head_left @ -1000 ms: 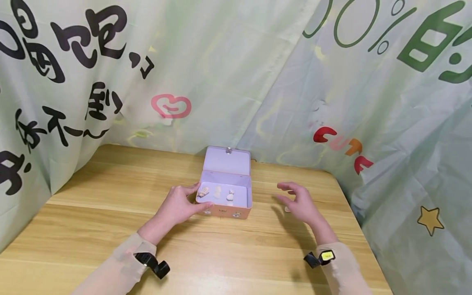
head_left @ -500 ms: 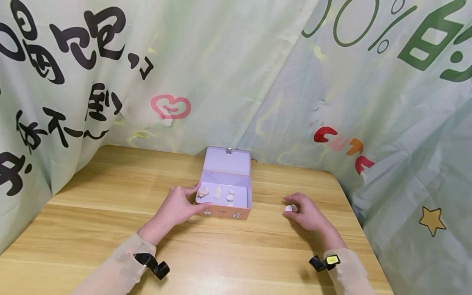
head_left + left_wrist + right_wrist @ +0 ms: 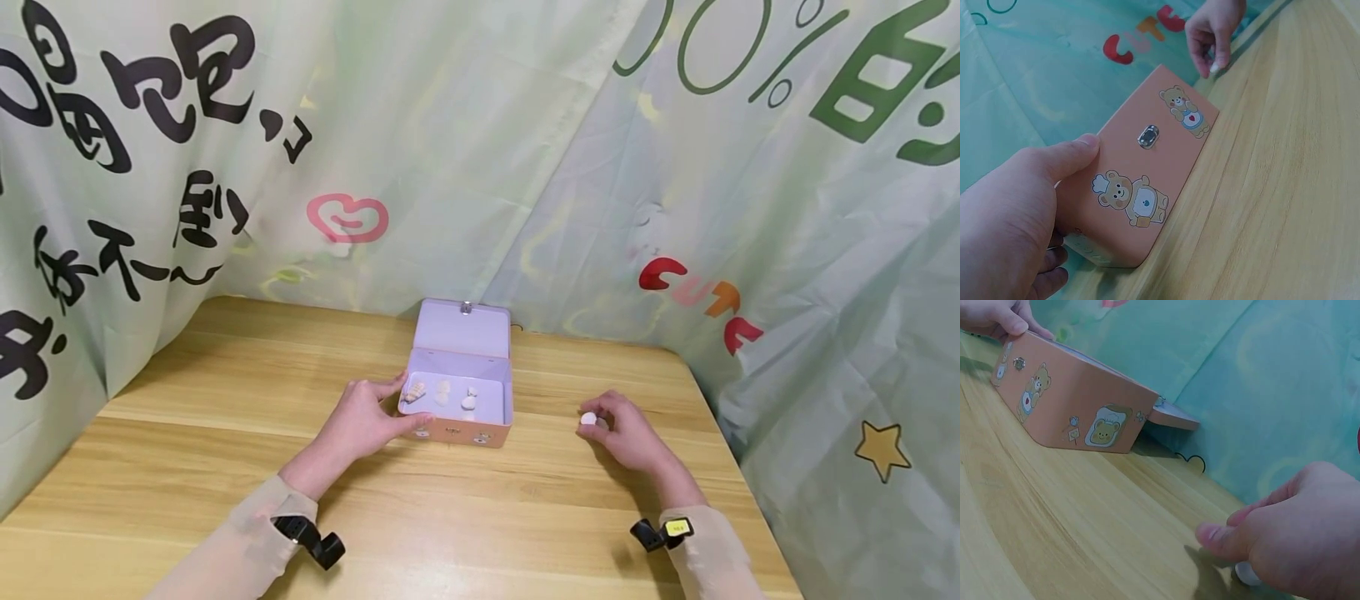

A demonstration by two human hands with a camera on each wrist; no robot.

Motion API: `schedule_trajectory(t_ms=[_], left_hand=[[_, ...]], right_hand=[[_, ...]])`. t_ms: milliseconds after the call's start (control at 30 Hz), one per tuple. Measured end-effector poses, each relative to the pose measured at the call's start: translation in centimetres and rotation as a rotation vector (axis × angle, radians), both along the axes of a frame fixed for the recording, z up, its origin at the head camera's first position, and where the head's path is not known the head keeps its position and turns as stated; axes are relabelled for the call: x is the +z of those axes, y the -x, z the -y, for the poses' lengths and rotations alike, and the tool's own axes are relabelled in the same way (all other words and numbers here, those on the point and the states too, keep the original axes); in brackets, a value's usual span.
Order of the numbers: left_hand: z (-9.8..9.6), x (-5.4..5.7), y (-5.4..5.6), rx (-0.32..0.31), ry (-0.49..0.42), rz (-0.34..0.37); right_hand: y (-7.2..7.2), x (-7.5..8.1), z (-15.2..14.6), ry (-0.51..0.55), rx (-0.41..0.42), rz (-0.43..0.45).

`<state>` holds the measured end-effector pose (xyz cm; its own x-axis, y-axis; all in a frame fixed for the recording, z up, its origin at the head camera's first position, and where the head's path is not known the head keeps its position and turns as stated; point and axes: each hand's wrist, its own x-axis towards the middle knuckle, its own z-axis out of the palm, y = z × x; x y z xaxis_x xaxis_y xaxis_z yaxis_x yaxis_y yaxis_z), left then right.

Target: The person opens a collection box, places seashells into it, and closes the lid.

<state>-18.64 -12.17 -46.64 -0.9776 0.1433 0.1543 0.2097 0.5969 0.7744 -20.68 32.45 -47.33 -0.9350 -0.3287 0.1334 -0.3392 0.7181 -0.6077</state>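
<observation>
My left hand (image 3: 362, 419) holds the left end of an open tin box (image 3: 491, 433), thumb on the front edge and fingers at the side. The box is lilac inside and orange-pink outside, with bear pictures and a metal clasp (image 3: 1148, 136). Inside lie a spiral seashell (image 3: 415, 391), a pale shell (image 3: 442, 392) and small white pieces (image 3: 469, 402). To the right of the box, low over the table, my right hand (image 3: 626, 433) pinches a small white shell (image 3: 588, 418) between thumb and fingers. The right wrist view hides most of this shell (image 3: 1247, 574).
The box's lid (image 3: 461, 322) stands folded back towards the curtain (image 3: 450, 167), which hangs behind the wooden table (image 3: 450, 517) and along its right edge. A thin dark wire (image 3: 1192, 459) shows at the curtain's foot behind the box.
My right hand came down to the table right of the box, closed its fingers on the white shell and shifted it slightly up. The left hand and the box have stayed in place.
</observation>
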Motion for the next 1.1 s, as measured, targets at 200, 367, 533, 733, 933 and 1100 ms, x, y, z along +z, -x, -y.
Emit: schedule_trajectory(t_ms=[200, 367, 533, 733, 933, 1100], left_hand=[[0.0, 0.1, 0.0, 0.000, -0.001, 0.007], [0.1, 0.1, 0.0, -0.005, 0.001, 0.011], [0.2, 0.1, 0.0, -0.007, 0.001, 0.011], [0.2, 0.1, -0.1, -0.006, -0.002, 0.010], [0.1, 0.2, -0.1, -0.006, -0.014, 0.010], [0.1, 0.1, -0.1, -0.006, -0.010, 0.001]], right_hand=[[0.2, 0.7, 0.9, 0.017, -0.020, -0.018], [0.3, 1.9, 2.1, 0.038, 0.013, -0.046], [0.6, 3.3, 3.9, 0.057, 0.069, -0.075], [0.8, 4.5, 6.2, 0.078, 0.070, -0.014], [1.1, 5.0, 8.4, 0.112, 0.101, -0.030], [1.4, 5.2, 9.9, 0.152, 0.143, -0.079]])
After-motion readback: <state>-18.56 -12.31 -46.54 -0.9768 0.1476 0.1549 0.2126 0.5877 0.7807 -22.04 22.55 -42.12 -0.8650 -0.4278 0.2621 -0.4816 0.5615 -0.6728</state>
